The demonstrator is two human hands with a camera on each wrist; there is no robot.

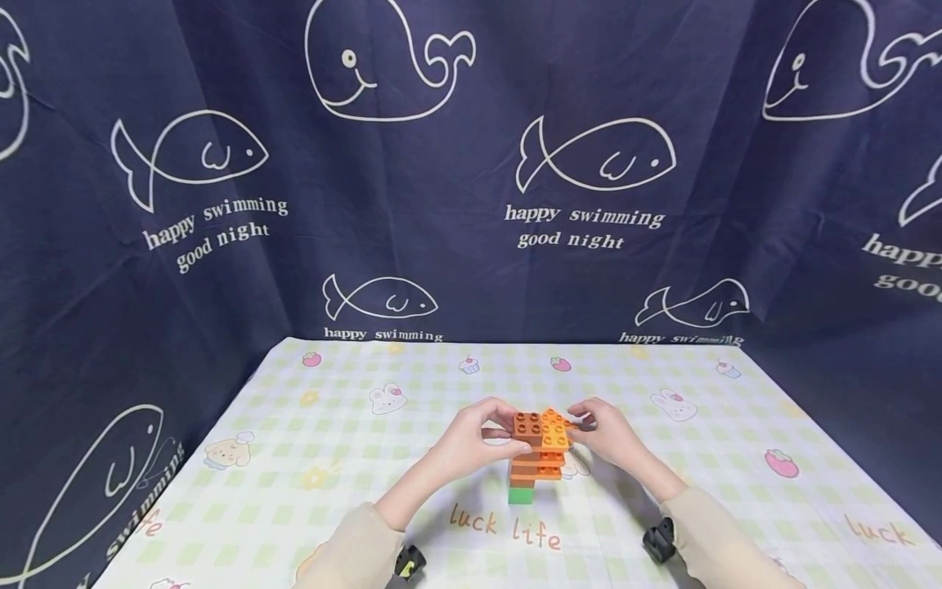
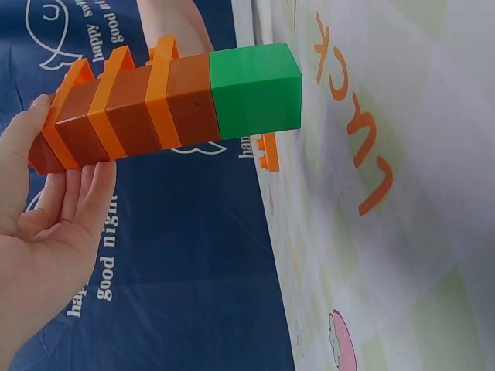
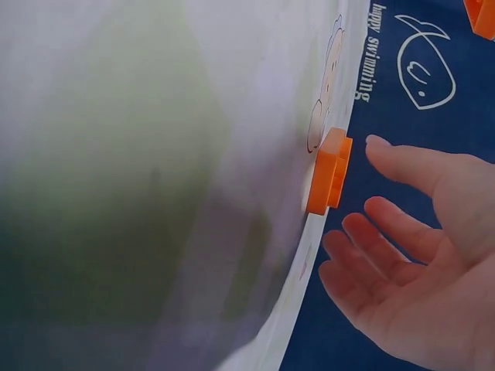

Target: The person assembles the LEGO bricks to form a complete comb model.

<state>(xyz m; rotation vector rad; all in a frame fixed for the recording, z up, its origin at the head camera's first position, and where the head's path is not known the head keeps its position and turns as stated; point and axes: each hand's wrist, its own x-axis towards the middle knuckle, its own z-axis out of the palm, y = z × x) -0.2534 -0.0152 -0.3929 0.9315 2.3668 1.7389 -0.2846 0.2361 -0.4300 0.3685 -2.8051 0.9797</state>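
Note:
A tower of toy building bricks [image 1: 524, 469] stands upright, with a green brick [image 2: 255, 91] at its base. Above that, brown bricks [image 2: 138, 108] alternate with orange bricks [image 2: 164, 108] that jut out to the right. My left hand [image 1: 474, 438] pinches the tower near its top, thumb on one side and fingers on the other. My right hand [image 1: 607, 435] is beside the tower's right side, its fingers loosely bent and nothing between them in the right wrist view. A loose orange brick [image 3: 329, 174] lies on the table near those fingers.
A pale checked cloth [image 1: 353, 458] with printed animals and fruit covers the table. Dark blue curtains [image 1: 471, 204] with fish drawings hang behind it and at both sides. Each wrist wears a dark strap-on device [image 1: 658, 540].

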